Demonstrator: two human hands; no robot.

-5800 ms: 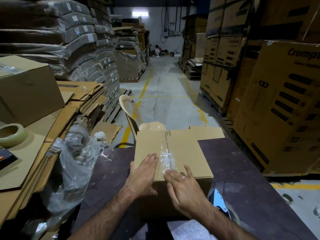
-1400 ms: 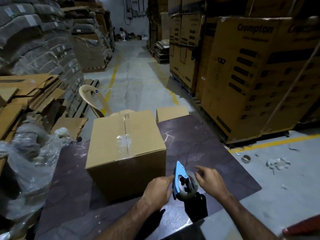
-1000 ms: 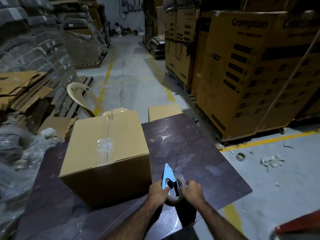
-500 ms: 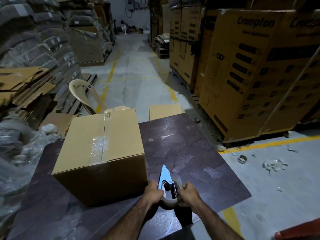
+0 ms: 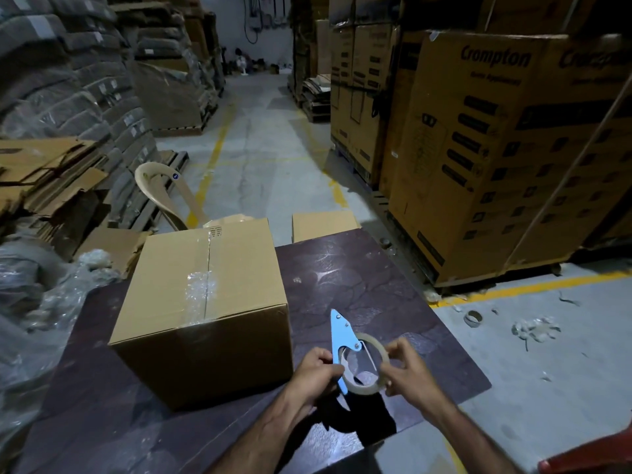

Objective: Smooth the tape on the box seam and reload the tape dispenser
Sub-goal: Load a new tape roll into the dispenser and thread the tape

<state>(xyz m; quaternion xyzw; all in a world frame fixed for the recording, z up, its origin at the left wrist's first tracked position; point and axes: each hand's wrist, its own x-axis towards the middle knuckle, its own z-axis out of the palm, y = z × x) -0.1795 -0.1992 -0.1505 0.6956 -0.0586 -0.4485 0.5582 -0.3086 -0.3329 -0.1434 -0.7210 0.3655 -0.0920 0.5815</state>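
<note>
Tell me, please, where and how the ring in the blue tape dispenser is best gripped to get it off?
Pinch the ring by its exposed right rim, coming from the right as the right hand does; the blue tape dispenser plate covers its left side, where the left hand braces the frame.

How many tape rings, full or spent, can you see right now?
2. One ring sits at the blue dispenser, held between the left hand and right hand. A spent core lies on the floor, right of the table. Others may be hidden.
</note>
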